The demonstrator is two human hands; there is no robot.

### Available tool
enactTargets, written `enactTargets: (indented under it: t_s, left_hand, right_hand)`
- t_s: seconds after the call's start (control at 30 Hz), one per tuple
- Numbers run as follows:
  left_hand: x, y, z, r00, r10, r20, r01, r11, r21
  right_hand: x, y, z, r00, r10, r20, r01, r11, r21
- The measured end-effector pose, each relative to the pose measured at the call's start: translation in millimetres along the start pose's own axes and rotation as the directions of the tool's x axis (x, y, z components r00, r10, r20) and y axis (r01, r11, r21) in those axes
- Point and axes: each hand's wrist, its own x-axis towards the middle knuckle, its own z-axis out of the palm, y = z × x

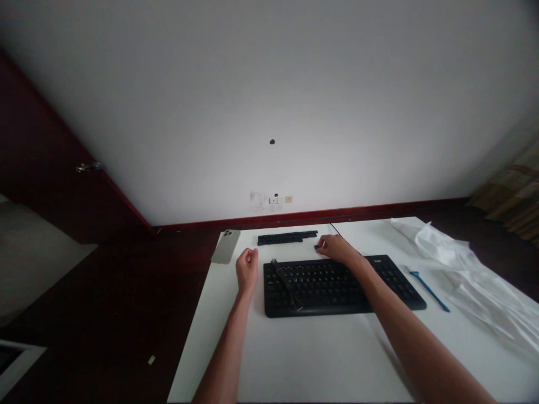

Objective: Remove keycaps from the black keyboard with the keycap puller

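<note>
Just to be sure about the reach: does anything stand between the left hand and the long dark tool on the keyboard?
Nothing visible: the left hand sits just left of the black keyboard, near the long dark tool.

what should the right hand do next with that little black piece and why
I'd probably set the small black piece down beside the black strip on the far side of the table. The right hand seems to pinch it just above the black keyboard, and that strip lies close by and looks similarly dark, though the picture can't confirm they match.
</note>
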Motion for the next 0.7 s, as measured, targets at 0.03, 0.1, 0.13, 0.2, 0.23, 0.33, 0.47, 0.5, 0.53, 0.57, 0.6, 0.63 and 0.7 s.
enactTargets:
  t_s: [0.03,0.1,0.13,0.2,0.23,0.33,0.47,0.5,0.53,0.57,0.6,0.63,0.7]
  left_hand:
    - [0.0,-0.3,-0.2,1.000,-0.001,-0.002,0.001,1.000,-0.001]
    - [-0.1,-1.0,-0.5,1.000,-0.004,-0.006,0.005,1.000,0.004]
    - [-0.1,-1.3,-0.5,1.000,-0.007,-0.007,0.007,1.000,0.007]
    - [0.0,-2.0,-0.2,1.000,-0.016,-0.006,0.016,1.000,0.011]
    - [0.1,-2.2,0.0,1.000,-0.020,-0.006,0.020,1.000,0.010]
    - [0.4,-2.4,0.7,1.000,-0.025,-0.009,0.025,1.000,-0.001]
    - [0.8,-1.4,0.8,1.000,-0.015,-0.013,0.015,1.000,-0.009]
    - [0.8,-1.2,0.8,1.000,-0.014,-0.013,0.014,1.000,-0.008]
    - [0.8,-1.0,0.7,1.000,-0.013,-0.012,0.013,1.000,-0.006]
    - [0.8,-0.9,0.6,1.000,-0.013,-0.012,0.013,1.000,-0.003]
    - [0.7,-0.7,0.5,1.000,-0.012,-0.012,0.012,1.000,-0.001]
    - [0.7,-0.6,0.5,1.000,-0.011,-0.014,0.011,1.000,0.001]
    - [0.6,-0.3,0.4,1.000,-0.006,-0.017,0.006,1.000,0.002]
  right_hand:
    - [3.2,-4.0,1.3,1.000,0.009,-0.011,-0.009,1.000,0.002]
    - [10.4,-12.5,4.3,0.999,0.028,-0.032,-0.028,1.000,0.007]
    - [13.8,-16.5,6.0,0.998,0.038,-0.041,-0.038,0.999,0.010]
    - [19.5,-23.5,9.4,0.997,0.057,-0.056,-0.056,0.998,0.016]
    - [21.6,-26.2,11.0,0.996,0.066,-0.064,-0.065,0.998,0.018]
    - [25.3,-31.0,15.1,0.993,0.087,-0.084,-0.084,0.996,0.028]
    - [27.3,-31.7,18.4,0.989,0.106,-0.100,-0.102,0.994,0.039]
    - [27.7,-31.4,19.0,0.989,0.109,-0.104,-0.105,0.994,0.041]
    - [28.0,-31.0,19.5,0.988,0.111,-0.108,-0.107,0.993,0.043]
    - [28.2,-30.6,20.0,0.987,0.114,-0.112,-0.110,0.993,0.044]
    - [28.3,-30.2,20.5,0.986,0.116,-0.116,-0.112,0.993,0.046]
    - [28.4,-29.8,20.9,0.986,0.118,-0.119,-0.113,0.992,0.047]
    - [28.4,-29.2,21.7,0.985,0.119,-0.124,-0.113,0.992,0.049]
